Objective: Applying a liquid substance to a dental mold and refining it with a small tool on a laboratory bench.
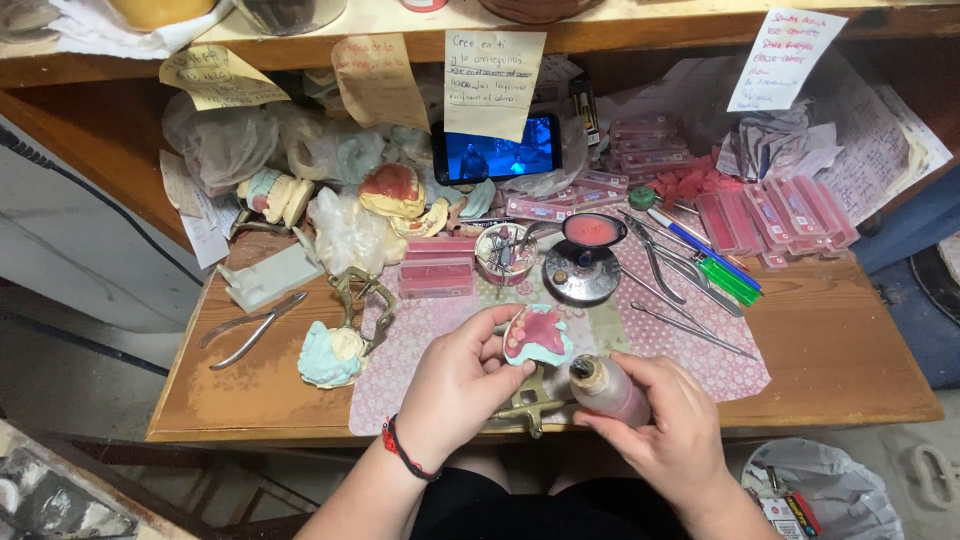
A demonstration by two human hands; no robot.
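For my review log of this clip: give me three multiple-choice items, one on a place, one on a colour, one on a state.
1. Where do the metal pliers lie?
A left of the hands
B right of the hands
C on the top shelf

2. What colour is the wrist cord on the left hand?
A blue
B red and black
C white

3. The phone screen is:
A dark
B lit
C face down

Answers: 1 A, they rest on bare wood at left. 2 B, the cord shows both. 3 B, it glows blue.
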